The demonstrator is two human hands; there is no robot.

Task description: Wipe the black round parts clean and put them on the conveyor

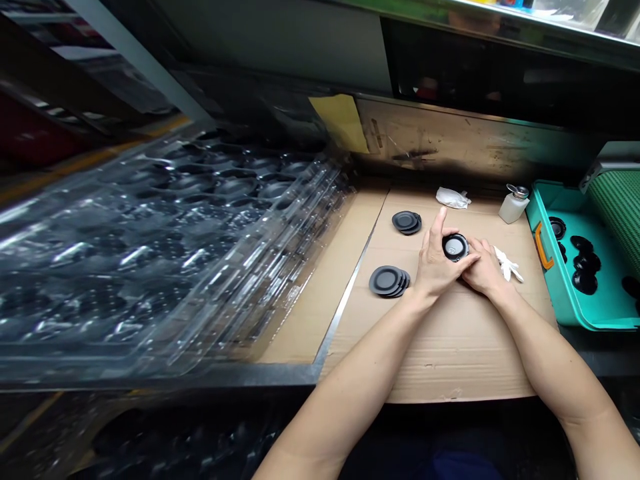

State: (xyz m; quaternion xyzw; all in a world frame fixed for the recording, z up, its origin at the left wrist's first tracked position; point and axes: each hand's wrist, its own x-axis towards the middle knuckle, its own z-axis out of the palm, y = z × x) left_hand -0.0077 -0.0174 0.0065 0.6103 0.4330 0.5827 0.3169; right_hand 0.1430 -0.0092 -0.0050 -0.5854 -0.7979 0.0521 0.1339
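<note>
My left hand (437,263) and my right hand (483,268) meet over the cardboard sheet (450,340), both wrapped round a small round black part with a silvery centre (455,247). The left index finger sticks up beside it. A white cloth (507,263) pokes out from under my right hand. A short stack of dark grey discs (389,281) lies just left of my left wrist. A second stack of discs (407,221) sits further back.
A stack of clear plastic blister trays (165,247) fills the left side. A teal bin (575,293) with black round parts stands at the right, a green ribbed thing behind it. A small white dispenser bottle (513,204) and a crumpled white wipe (451,197) lie at the back.
</note>
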